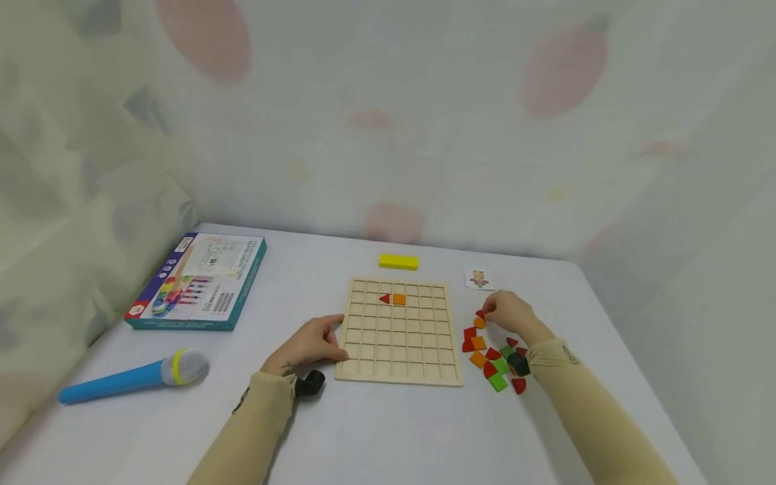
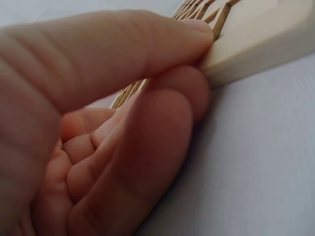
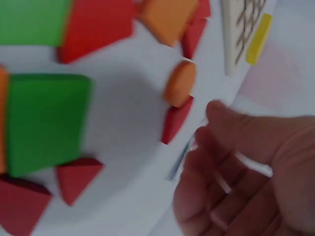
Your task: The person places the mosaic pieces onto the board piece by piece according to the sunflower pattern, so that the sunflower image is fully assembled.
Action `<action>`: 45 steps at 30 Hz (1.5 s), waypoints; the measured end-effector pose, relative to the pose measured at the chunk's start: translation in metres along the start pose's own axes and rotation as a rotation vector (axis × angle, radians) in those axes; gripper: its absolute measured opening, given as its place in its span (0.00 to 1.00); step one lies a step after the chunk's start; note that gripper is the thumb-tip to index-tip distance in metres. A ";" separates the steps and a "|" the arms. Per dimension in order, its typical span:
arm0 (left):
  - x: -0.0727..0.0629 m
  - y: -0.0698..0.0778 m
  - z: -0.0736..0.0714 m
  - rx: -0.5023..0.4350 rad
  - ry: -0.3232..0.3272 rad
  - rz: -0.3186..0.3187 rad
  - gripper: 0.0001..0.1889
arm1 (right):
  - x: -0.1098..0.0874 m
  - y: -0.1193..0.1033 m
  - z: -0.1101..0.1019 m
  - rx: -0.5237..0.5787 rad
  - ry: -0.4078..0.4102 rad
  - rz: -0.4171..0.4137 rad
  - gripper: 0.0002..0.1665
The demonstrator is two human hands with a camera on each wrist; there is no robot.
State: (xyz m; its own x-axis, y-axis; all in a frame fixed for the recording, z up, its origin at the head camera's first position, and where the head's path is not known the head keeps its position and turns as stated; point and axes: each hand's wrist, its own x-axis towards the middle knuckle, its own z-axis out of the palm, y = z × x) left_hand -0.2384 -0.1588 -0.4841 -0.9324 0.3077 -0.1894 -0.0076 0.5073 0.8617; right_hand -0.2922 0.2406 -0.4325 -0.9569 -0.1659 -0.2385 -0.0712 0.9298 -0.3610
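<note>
A wooden grid board (image 1: 395,337) lies flat on the table, with a red triangle (image 1: 384,298) and an orange square (image 1: 399,299) in its upper cells. My left hand (image 1: 309,342) holds the board's left edge between thumb and fingers; the thumb (image 2: 162,42) lies along the rim in the left wrist view. To the right of the board, my right hand (image 1: 509,313) hovers beside a red piece (image 3: 176,120) and an orange disc (image 3: 180,83). Its fingers are loosely bent, thumb near the index finger, and no piece shows between them.
Several red, orange and green pieces (image 1: 498,382) are scattered below the right hand. A small picture card (image 1: 479,277) and a yellow block (image 1: 399,262) lie behind the board. At the left are a boxed toy set (image 1: 200,279) and a blue microphone (image 1: 115,386).
</note>
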 end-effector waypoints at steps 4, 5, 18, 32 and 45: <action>-0.003 -0.001 -0.003 0.021 0.028 -0.032 0.46 | -0.003 -0.005 0.014 -0.028 -0.034 -0.120 0.09; -0.003 -0.002 -0.004 0.024 0.029 -0.029 0.46 | -0.003 -0.007 0.017 -0.047 -0.038 -0.144 0.09; -0.003 -0.001 -0.002 0.020 0.009 -0.013 0.46 | -0.001 -0.020 0.019 0.000 -0.066 -0.136 0.01; -0.004 0.004 0.002 0.008 0.010 -0.006 0.46 | 0.046 -0.099 0.029 0.497 0.016 -0.093 0.04; -0.002 0.001 0.001 -0.035 -0.007 -0.016 0.47 | 0.067 -0.106 0.052 0.315 0.087 -0.078 0.07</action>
State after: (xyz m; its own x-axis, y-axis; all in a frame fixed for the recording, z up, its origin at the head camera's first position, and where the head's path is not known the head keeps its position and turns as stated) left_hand -0.2360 -0.1577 -0.4831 -0.9295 0.3057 -0.2064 -0.0353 0.4833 0.8747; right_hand -0.3338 0.1135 -0.4569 -0.9734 -0.1911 -0.1264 -0.0673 0.7660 -0.6394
